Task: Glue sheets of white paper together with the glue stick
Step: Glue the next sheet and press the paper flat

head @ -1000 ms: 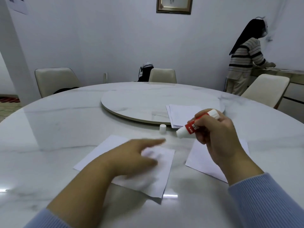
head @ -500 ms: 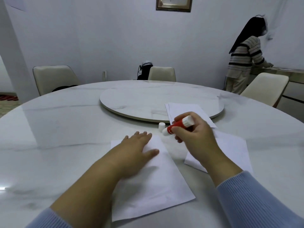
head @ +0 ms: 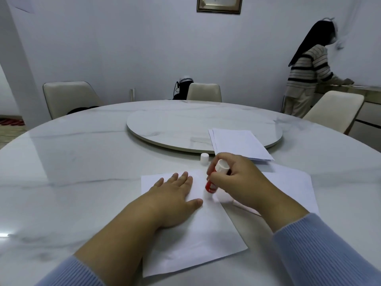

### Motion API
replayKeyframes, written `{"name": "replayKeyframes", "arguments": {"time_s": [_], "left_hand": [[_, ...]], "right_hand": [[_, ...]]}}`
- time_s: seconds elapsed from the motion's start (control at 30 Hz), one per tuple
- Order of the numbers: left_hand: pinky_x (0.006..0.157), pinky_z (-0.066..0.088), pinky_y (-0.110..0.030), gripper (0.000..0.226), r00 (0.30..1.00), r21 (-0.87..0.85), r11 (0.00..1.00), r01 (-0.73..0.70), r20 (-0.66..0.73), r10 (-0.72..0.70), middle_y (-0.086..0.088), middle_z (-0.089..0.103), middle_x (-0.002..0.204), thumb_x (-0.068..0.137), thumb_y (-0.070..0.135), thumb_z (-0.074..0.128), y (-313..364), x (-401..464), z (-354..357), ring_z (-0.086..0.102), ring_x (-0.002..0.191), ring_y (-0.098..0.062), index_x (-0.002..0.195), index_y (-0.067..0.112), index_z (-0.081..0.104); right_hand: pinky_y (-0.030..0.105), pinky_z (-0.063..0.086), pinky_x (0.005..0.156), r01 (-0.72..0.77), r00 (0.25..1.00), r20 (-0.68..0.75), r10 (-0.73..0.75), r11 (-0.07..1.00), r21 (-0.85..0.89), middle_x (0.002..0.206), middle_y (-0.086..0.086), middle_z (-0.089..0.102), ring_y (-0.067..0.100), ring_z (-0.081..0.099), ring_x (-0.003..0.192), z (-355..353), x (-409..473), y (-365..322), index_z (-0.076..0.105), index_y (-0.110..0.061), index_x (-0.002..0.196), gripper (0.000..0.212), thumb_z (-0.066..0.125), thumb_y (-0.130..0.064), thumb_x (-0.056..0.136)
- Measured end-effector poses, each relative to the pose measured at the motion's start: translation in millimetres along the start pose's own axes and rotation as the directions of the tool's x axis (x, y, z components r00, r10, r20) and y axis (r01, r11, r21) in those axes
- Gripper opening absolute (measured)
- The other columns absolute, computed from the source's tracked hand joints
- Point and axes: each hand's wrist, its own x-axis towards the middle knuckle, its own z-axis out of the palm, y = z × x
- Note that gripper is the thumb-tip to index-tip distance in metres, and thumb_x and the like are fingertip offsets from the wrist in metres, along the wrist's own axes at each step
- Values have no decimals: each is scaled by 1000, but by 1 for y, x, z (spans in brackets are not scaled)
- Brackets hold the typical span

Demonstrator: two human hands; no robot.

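A white sheet of paper (head: 198, 244) lies flat on the marble table in front of me. My left hand (head: 175, 197) presses flat on its upper left part, fingers spread. My right hand (head: 241, 182) grips a red and white glue stick (head: 214, 180), held nearly upright with its lower tip touching the sheet near the top right corner. A second white sheet (head: 292, 186) lies to the right, partly under my right wrist. The glue stick's white cap (head: 204, 158) stands on the table just beyond the sheet.
A stack of white paper (head: 239, 145) rests on the edge of the round turntable (head: 185, 124) and overhangs it. Cream chairs (head: 68, 98) stand around the table. A person in a striped top (head: 305, 79) stands at a counter at the far right.
The sheet under my left hand now lies flat and nearer to me. My right hand has tipped the glue stick from pointing left to nearly upright and lowered it onto the sheet.
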Motion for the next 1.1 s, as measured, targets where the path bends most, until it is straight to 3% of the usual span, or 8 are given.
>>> {"name": "replayKeyframes", "arguments": {"time_s": [0.13,0.3,0.47,0.63,0.73,0.83,0.97,1.1], "left_hand": [[120,-5,-34,69,1000,-6,1000,-3,11,3,8,-12,159,96,52,25,0,-1,-2,-11,146,-8,151,24,-5],[120,-5,-33,70,999,-2,1000,-21,40,21,9,-13,159,95,52,28,0,-1,-5,-11,146,-8,150,25,-5],[119,0,-33,64,964,-48,986,-157,209,164,28,-1,155,95,28,48,-10,-8,-31,-5,145,-1,147,43,13],[116,3,-27,54,994,-220,972,-82,-90,63,16,6,158,99,37,35,-1,-14,-25,0,145,-2,149,36,14],[119,0,-36,62,999,3,999,-53,-11,53,6,-3,161,98,44,31,9,-11,-12,-6,147,-13,151,27,5],[120,9,-38,61,980,-76,986,-146,128,155,20,9,158,93,39,48,6,-13,-18,6,146,-4,146,40,20],[112,27,-26,46,980,-270,945,-186,-120,159,21,35,148,91,41,50,11,-17,-15,36,132,-2,136,42,41],[117,7,-29,59,985,-130,981,-141,-115,127,17,7,159,93,47,41,12,-12,-6,5,146,-5,147,36,19]], "right_hand": [[28,40,51,-38,966,255,35,999,9,66,14,65,32,61,66,-14,-9,-6,62,-8,66,20,57,-25,57],[18,32,38,-148,761,648,35,982,121,63,25,62,33,50,52,-24,-16,-9,64,-8,58,13,52,-11,53],[29,29,56,-103,986,168,-20,717,689,56,16,62,23,61,51,-41,-5,7,63,-8,56,12,53,-13,50],[27,40,45,-4,932,-314,184,868,497,70,20,62,20,49,48,-25,8,17,61,-7,74,8,56,-9,80],[37,53,63,-22,945,-306,117,954,298,81,19,68,24,60,62,-9,11,16,64,-11,85,6,59,-8,84],[45,54,79,-23,968,-240,68,982,185,90,13,70,35,64,81,2,9,12,65,-24,88,8,61,-19,82],[43,53,80,-37,975,-211,69,988,153,90,10,71,32,63,84,4,10,9,64,-27,85,9,61,-20,81],[40,53,81,-62,974,-206,88,990,129,88,2,73,24,64,79,2,12,15,64,-28,85,10,61,-20,80]]}}
